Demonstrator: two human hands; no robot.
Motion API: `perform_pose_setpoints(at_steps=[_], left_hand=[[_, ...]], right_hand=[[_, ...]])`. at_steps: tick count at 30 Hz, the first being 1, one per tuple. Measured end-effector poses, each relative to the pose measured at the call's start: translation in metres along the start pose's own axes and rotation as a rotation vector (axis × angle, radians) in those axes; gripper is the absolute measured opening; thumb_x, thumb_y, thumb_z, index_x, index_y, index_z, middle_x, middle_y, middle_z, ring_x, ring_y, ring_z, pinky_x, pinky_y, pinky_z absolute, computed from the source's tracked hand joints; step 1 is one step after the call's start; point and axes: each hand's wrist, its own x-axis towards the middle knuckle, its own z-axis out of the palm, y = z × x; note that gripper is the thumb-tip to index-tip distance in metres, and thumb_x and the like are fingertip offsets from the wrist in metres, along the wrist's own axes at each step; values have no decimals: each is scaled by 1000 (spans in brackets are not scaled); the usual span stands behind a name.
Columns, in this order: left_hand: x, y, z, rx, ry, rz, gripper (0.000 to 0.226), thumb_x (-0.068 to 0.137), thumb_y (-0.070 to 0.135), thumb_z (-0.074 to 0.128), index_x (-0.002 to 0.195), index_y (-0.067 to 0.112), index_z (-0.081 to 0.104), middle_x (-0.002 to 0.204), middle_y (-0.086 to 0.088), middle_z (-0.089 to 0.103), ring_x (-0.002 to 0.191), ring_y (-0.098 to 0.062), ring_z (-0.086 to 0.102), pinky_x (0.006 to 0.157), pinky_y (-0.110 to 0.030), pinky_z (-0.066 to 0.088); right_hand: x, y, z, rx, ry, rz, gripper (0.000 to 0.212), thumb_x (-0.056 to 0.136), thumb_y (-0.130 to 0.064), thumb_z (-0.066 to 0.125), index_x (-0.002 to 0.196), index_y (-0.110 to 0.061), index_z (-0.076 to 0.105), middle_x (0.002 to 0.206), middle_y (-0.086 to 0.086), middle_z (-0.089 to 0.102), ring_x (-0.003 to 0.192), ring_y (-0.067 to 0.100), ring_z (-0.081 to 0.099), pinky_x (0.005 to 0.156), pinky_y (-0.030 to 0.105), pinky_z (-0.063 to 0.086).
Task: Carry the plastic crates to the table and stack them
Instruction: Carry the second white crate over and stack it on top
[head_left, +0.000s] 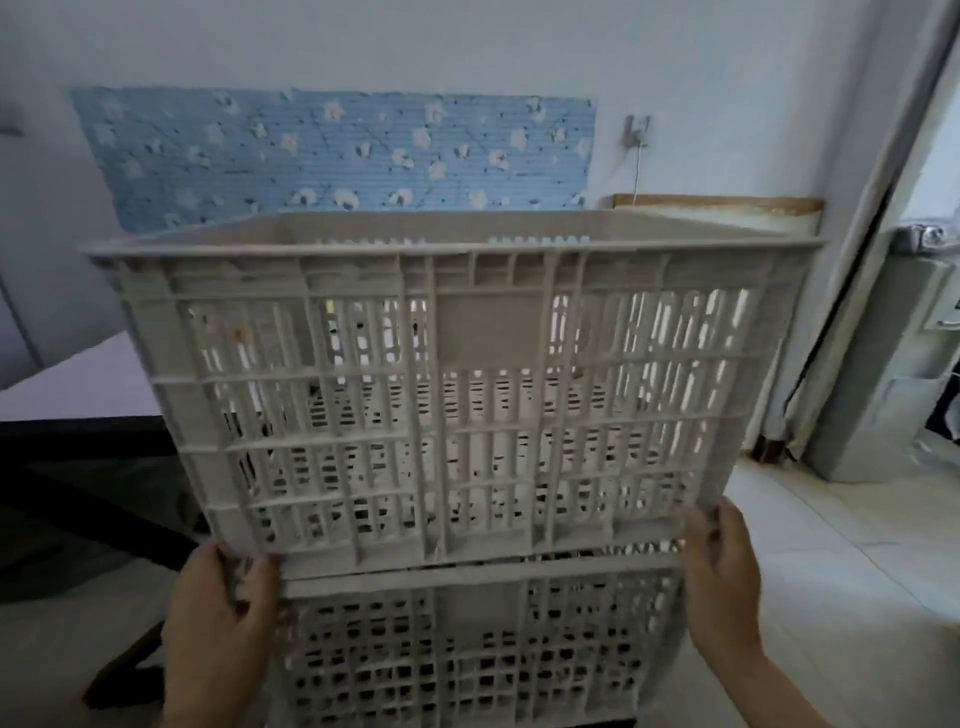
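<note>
A large beige slatted plastic crate (452, 374) fills the middle of the view, upright and empty. It sits on top of a second beige crate (478, 649), whose rim shows just beneath it. My left hand (223, 608) grips the upper crate's bottom left corner. My right hand (719, 566) grips its bottom right corner. The surface under the lower crate is hidden.
A dark table edge (78, 499) lies at the left. The wall behind carries a blue flowered panel (332, 150) and a hook (638, 130). A board (717, 208) leans at the back right, beside a curtain (852, 260) and grey appliance (904, 364). Light floor tiles (831, 571) spread to the right.
</note>
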Motion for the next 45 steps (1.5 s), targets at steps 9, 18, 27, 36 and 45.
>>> perform_pose_setpoints(at_steps=[9, 18, 27, 36, 45], left_hand=[[3, -51, 32, -110, 258, 351, 21, 93, 38, 39, 94, 20, 49, 86, -9, 58, 74, -30, 56, 66, -45, 51], [-13, -35, 23, -61, 237, 296, 9, 99, 19, 35, 94, 14, 40, 85, -12, 46, 78, -25, 44, 68, -35, 35], [-3, -45, 30, -140, 255, 258, 35, 98, 38, 32, 84, 8, 41, 77, -13, 47, 64, -29, 48, 56, -37, 38], [4, -57, 28, -186, 289, 379, 45, 97, 44, 32, 82, 2, 42, 77, -18, 45, 60, -26, 44, 50, -31, 38], [-23, -59, 35, -318, 144, 318, 52, 99, 50, 26, 139, 17, 29, 135, -4, 41, 116, -16, 46, 90, -33, 34]], right_hand=[[14, 40, 14, 87, 184, -340, 29, 95, -28, 45, 83, -2, 50, 76, 16, 53, 71, 32, 49, 57, 29, 35], [20, 22, -12, -109, 16, -270, 62, 84, -67, 49, 79, -5, 46, 79, 18, 60, 71, 34, 58, 57, 37, 44], [12, 33, 5, 77, 185, -431, 54, 82, -61, 54, 71, -14, 30, 69, 1, 29, 58, 18, 28, 54, 33, 29], [9, 37, 5, 111, 185, -398, 49, 82, -52, 61, 74, -15, 30, 71, -1, 28, 60, 16, 27, 53, 29, 26], [-12, 32, -2, 214, -40, -205, 43, 89, -51, 52, 105, -15, 35, 109, -2, 33, 85, 3, 43, 85, 26, 39]])
